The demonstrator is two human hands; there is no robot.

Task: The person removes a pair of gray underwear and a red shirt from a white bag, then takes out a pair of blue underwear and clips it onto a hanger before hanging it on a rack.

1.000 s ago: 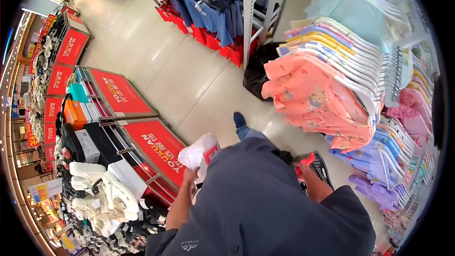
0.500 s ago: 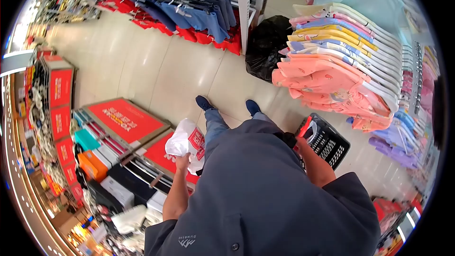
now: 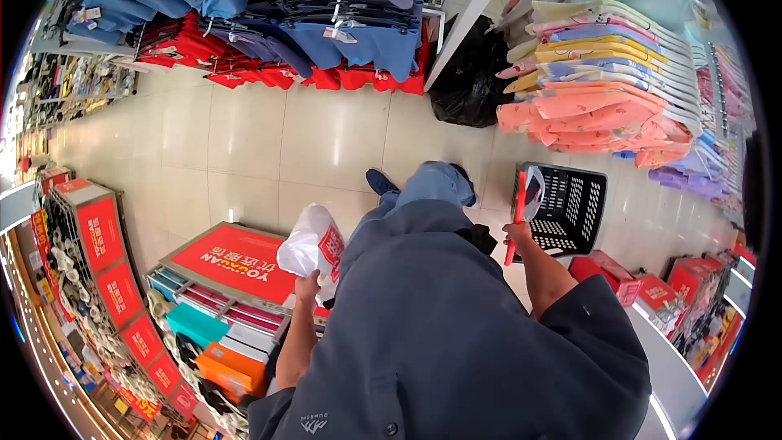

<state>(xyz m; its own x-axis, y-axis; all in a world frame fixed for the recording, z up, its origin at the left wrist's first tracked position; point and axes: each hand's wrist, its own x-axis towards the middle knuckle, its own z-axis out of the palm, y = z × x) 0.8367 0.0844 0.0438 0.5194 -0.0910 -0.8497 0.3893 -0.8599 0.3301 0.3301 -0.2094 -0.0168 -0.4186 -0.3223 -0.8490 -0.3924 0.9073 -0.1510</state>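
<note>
My left hand point(image 3: 307, 286) is closed on a white plastic bag point(image 3: 303, 244) with a red printed patch, held beside my left leg. My right hand point(image 3: 516, 235) is wrapped round the red handle point(image 3: 520, 205) of a black shopping basket point(image 3: 580, 204), which hangs or rests by my right side; I cannot tell which. A small clear and dark item point(image 3: 533, 194) shows at the basket's left side, beside the handle. The rest of the basket's slotted inside shows nothing else that I can make out.
Racks of blue shirts point(image 3: 358, 45) and red garments point(image 3: 326, 79) stand ahead. A black bag point(image 3: 470, 81) sits on the floor near hanging children's clothes point(image 3: 603, 114) at the right. Red-panelled display stands point(image 3: 232, 259) with an orange box point(image 3: 232, 367) are on the left.
The view has turned, and the clothes racks now lie ahead. My feet have stepped. The basket has come fully into view. Both hands keep their holds.
</note>
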